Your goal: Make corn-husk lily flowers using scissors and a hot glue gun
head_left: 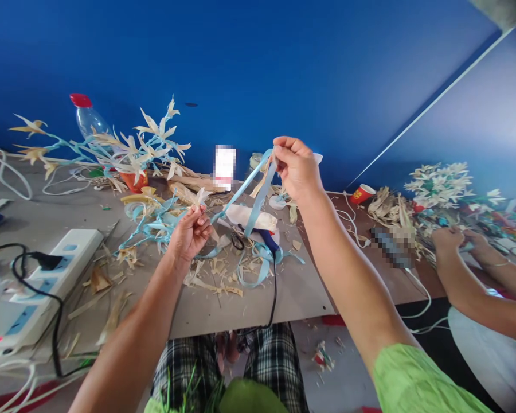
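A light blue ribbon [250, 198] stretches taut between my two hands above the grey table [301, 287]. My right hand [296, 167] is raised and pinches the ribbon's upper end, with a loose length hanging down from it. My left hand [191, 232] is lower and closed around a small pale husk flower [200, 198] where the ribbon's lower end meets it. More blue ribbon [258, 267] lies coiled on the table below, among husk scraps [215, 278].
A white power strip [30, 287] with a black plug sits at the left. Finished husk flower stems [133, 146], a clear bottle [88, 117] and an orange cup [134, 180] stand at the back. Black scissors [238, 238] lie mid-table. Another person's hands [456, 238] work at the right near a red cup [362, 194].
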{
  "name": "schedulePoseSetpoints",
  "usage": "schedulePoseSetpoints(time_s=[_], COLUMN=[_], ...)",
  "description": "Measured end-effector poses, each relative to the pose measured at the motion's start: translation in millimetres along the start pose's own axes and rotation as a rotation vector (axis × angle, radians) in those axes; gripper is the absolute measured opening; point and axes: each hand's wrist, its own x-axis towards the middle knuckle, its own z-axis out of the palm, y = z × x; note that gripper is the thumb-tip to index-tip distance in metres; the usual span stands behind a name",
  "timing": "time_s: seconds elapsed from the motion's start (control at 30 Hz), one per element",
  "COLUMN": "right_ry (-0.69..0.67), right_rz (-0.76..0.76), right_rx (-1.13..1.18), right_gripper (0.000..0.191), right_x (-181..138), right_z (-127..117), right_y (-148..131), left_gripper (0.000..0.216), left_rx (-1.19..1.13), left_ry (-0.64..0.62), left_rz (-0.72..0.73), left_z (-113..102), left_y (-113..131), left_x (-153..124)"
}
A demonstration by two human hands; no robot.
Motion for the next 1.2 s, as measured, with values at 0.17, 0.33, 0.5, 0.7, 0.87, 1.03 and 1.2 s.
schedulePoseSetpoints(time_s=[0.17,0.33,0.5,0.7,0.87,1.03,1.2], right_ry=[-0.336,-0.279,-0.453,-0.736,-0.742,-0.679,-0.072], right_rz=[0.096,0.042,0.352,0.504,0.549,0.601,0.187], right_rx=[-0.325,-0.865,-1.112,-1.401,-1.336,-0.505,-0.037], right_gripper=[0.030,0.039,0.027,0.032,0.016,0.026,0.034], right_x=[-18,-63,-100,-131,-130,-109,-89], right_z=[0,-28,-53,-54,-66,-106,-129], right_y=[9,11,34,75,70,33,-5], left_gripper=[0.006,0.007,0.007,0.007,0.007,0.009,0.007], left_rx=[0.015,0.027,0.041,0.037,0.043,0.037,0.043], left_ry=[0.020,0.004,-0.004,-0.032,-0.018,-0.010,-0.012], left_rz=[-0.001,-0.004,-0.022,-0.026,-0.027,-0.027,-0.027], left_z=[-1,2,4,1,1,1,1], left_y=[0,0,-2,-3,-3,-3,-4], left_x=[1,0,0,1,1,2,2])
